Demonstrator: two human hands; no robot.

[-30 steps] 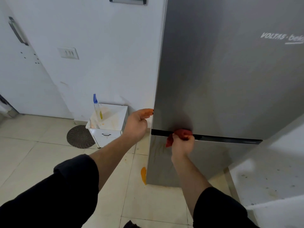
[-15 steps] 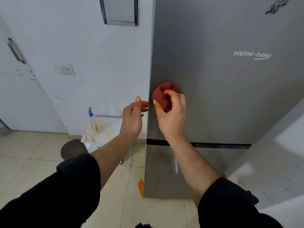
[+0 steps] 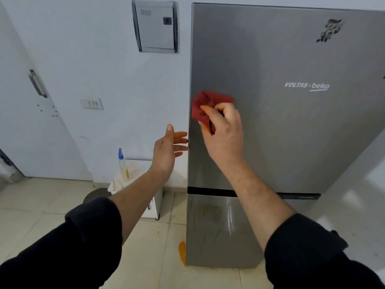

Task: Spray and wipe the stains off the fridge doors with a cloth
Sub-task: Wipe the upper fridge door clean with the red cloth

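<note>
A grey steel fridge fills the right half of the head view. Its upper door (image 3: 291,132) carries a dark stain (image 3: 330,30) near the top right. The lower door (image 3: 218,230) shows brownish streaks. My right hand (image 3: 224,132) grips a bunched red cloth (image 3: 205,105) and presses it against the upper door near its left edge. My left hand (image 3: 168,149) hovers with straight fingers just left of the fridge's edge and holds nothing. A spray bottle (image 3: 123,163) with a blue nozzle stands on a small white cabinet (image 3: 155,205) to the left.
A white wall with a grey panel box (image 3: 156,26) and a switch plate (image 3: 91,103) is behind. A white door (image 3: 31,122) stands at far left. A round dark mat (image 3: 95,195) lies on the tiled floor. An orange smear (image 3: 182,252) sits at the fridge's lower left corner.
My right hand rose with the red cloth from the gap between the doors up onto the upper door. My left hand lifted off the fridge edge and opened.
</note>
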